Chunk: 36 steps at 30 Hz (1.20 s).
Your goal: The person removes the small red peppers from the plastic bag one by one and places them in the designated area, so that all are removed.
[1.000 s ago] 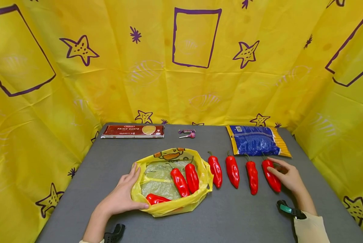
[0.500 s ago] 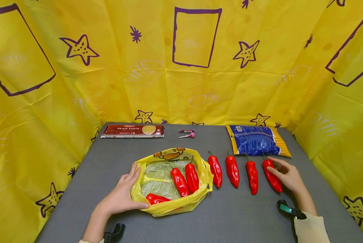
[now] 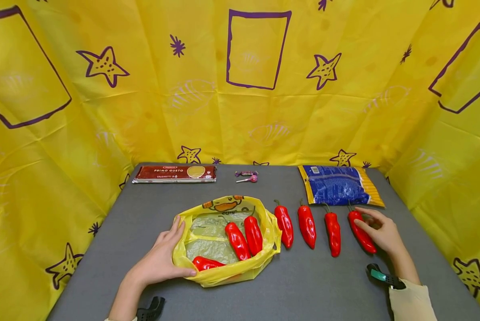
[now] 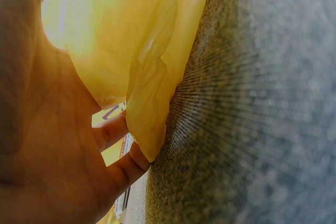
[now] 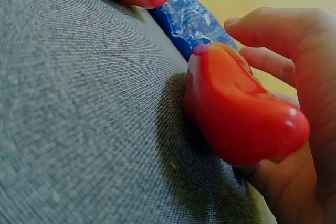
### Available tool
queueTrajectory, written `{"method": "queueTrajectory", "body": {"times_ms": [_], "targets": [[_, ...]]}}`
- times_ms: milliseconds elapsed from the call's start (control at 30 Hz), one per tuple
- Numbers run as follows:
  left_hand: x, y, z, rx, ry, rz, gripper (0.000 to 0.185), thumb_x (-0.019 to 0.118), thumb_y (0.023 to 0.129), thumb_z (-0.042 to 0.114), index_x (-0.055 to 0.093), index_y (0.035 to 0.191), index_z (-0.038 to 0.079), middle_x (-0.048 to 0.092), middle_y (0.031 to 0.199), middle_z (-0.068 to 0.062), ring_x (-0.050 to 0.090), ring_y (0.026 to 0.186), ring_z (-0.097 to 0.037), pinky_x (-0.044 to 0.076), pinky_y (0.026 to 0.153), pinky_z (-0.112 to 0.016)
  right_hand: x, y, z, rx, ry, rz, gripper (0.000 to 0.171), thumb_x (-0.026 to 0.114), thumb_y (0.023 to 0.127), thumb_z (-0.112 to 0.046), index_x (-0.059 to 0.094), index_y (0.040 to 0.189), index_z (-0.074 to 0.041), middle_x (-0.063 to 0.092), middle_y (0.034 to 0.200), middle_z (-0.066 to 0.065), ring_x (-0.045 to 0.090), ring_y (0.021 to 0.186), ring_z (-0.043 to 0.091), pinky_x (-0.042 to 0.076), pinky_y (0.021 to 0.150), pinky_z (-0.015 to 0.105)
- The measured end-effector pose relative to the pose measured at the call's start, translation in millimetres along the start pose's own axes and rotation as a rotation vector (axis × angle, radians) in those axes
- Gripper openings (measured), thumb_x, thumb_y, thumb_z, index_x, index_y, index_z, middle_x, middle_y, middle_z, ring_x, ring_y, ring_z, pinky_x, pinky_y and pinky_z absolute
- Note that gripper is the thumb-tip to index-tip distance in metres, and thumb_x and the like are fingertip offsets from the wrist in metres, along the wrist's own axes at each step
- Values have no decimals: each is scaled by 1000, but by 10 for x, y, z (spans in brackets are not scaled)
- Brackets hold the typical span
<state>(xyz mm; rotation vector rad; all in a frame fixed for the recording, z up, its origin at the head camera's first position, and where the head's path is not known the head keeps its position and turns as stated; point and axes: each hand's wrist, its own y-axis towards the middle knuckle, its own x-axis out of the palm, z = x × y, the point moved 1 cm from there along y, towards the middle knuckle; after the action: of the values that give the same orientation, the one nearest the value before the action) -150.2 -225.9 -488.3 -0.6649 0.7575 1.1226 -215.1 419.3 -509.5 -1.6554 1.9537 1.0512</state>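
My left hand (image 3: 158, 258) rests spread against the near left side of a yellow plastic bag (image 3: 260, 265), thumb along its front rim. In the left wrist view the fingers (image 4: 123, 174) touch the bag's crumpled wall (image 4: 149, 82). Three glossy red peppers lie inside the open bag, one (image 3: 237, 240) near its middle. At the right end of a row of peppers, my right hand (image 3: 384, 232) curls round a red pepper (image 3: 363, 236) lying on the table. The right wrist view shows this pepper (image 5: 236, 111) between thumb and fingers, its far side hidden.
Between bag and right hand lie three more red peppers, the middle one (image 3: 306, 226) among them. Behind are a blue and yellow packet (image 3: 336, 185), a brown spaghetti pack (image 3: 174, 174), a lollipop (image 3: 248, 179) and a wrapped sweet (image 3: 246, 173). Yellow cloth (image 3: 199, 120) encloses the grey table (image 3: 312, 290).
The pepper at my right hand has shifted slightly right, its lower tip swinging outward. My left hand and the bag stay in place.
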Motion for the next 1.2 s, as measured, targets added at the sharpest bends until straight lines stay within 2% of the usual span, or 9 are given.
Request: {"method": "queueTrajectory", "body": {"times_ms": [167,433,500,667,800,1033,1200], "targets": [[1,-5,-7,8,-2,8,142,88,68,75,18,170,6,-2,179,-13,32,146,-38,44,108,-63,4,2,4,-2,2,4,42,80,96,-21,72,133,-5,64,104,-25,55,80,-3,43,69,19],[-3,-5,-11,16,-3,20,141,88,68,75,19,169,5,-1,179,-13,33,146,-38,44,108,-63,12,-7,-7,5,-7,25,41,79,97,-25,73,132,-6,64,107,-24,53,81,-3,41,69,20],[-5,-5,-11,16,-1,21,141,88,68,75,19,169,5,-1,179,-13,33,145,-38,44,108,-62,14,-10,-15,6,-15,34,40,79,97,-25,73,132,-7,66,108,-17,53,81,-3,41,71,19],[-10,-6,-14,16,-4,18,142,88,68,75,19,169,4,-1,179,-13,33,145,-38,45,107,-63,0,-4,-85,-4,-50,57,39,80,96,-26,75,130,-8,68,116,10,52,79,-4,42,68,17],[-12,0,-16,16,-2,18,142,88,68,76,19,169,5,-1,179,-13,33,145,-38,45,107,-63,-30,26,-218,-54,-91,75,38,83,94,-23,76,128,-8,68,119,15,53,77,-2,43,66,14],[-6,5,-12,14,0,16,142,87,68,76,18,169,4,-1,179,-14,33,146,-39,44,108,-64,-11,110,-584,-201,-124,66,40,87,89,-16,76,126,-7,70,113,14,59,79,21,45,66,20],[3,1,-6,16,-7,18,142,88,67,75,19,169,4,-1,179,-14,32,146,-40,43,108,-64,70,194,-910,-278,-83,25,42,86,89,-13,75,129,-8,70,117,11,58,80,21,47,65,23]]}}
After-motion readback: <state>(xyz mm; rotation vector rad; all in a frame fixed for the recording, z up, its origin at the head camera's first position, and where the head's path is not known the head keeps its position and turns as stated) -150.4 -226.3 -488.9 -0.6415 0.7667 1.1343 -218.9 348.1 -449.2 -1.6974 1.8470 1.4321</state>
